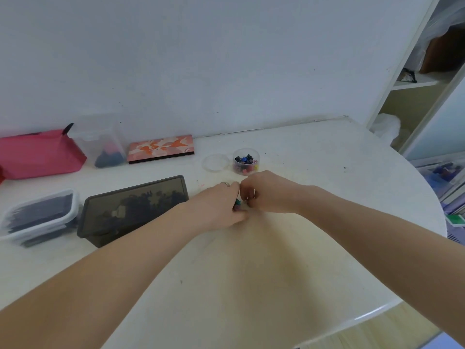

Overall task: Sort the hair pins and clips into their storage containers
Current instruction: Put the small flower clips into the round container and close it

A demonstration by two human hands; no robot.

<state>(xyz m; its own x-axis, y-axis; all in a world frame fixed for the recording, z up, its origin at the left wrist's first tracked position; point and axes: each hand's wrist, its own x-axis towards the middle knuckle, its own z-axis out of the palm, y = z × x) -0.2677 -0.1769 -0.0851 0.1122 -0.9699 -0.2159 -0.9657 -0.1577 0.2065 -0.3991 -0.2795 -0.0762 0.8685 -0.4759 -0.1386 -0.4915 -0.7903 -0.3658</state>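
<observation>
My left hand (221,206) and my right hand (264,191) meet at the middle of the white table (276,260). Between their curled fingers sit a few small coloured hair clips (237,204), green and purple, mostly hidden. Which hand holds them I cannot tell for sure; both curl round the little heap. Just behind the hands stands a small round clear jar (246,161) holding several coloured mini clips, with its clear lid (216,162) lying to its left.
A closed smoky grey box (133,207) with dark clips stands left of the hands. A clear tub (37,215) of dark pins lies far left. At the wall stand a pink pouch (40,154), a clear container (100,144) and a floral box (161,148). Shelves (415,84) rise at right.
</observation>
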